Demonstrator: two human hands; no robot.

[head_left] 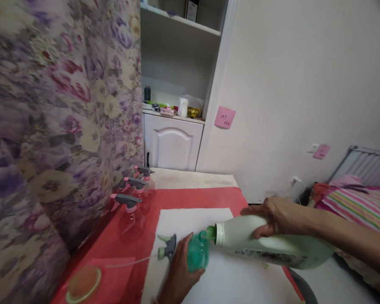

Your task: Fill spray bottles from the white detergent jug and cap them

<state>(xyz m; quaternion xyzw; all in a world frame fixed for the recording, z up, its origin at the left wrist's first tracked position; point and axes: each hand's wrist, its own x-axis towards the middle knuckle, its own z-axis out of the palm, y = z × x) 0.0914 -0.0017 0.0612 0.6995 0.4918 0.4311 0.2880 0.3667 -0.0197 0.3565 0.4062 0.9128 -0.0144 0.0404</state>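
My left hand (181, 270) is wrapped round a small clear green spray bottle (197, 255) without its top, tilted a little over the white sheet (228, 278). My right hand (274, 219) grips a large pale green jug (291, 249), held almost on its side with its mouth toward the bottle. The jug's green spout (211, 233) meets or nearly meets the bottle's neck; whether liquid flows cannot be made out. Left of my left hand lies a grey and green spray head (167, 248), its thin tube (129, 262) reaching over the red tabletop.
Three clear spray bottles with grey and pink triggers, the nearest one (131, 221) in front, stand along the left edge by a floral curtain (63, 105). A round lid or dish (84, 283) lies near the front left. Behind are a white cabinet (174, 141) and a wall; a bed (361, 202) is at right.
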